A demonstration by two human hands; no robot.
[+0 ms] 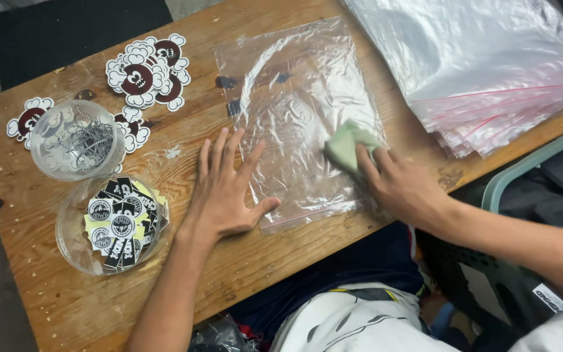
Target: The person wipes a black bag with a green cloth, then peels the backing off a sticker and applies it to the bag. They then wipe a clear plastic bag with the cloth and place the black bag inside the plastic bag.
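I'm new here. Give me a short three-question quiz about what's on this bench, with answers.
1. True or false: the left hand lies flat on the clear plastic bag.
2. What does the right hand press on that bag? A) scissors B) pale green cloth C) pen
3. Which clear bowl holds metal chains: the far bowl or the near bowl?

Key: 1 true, its fingers rest on the bag's edge; 2 B; 3 the far bowl.
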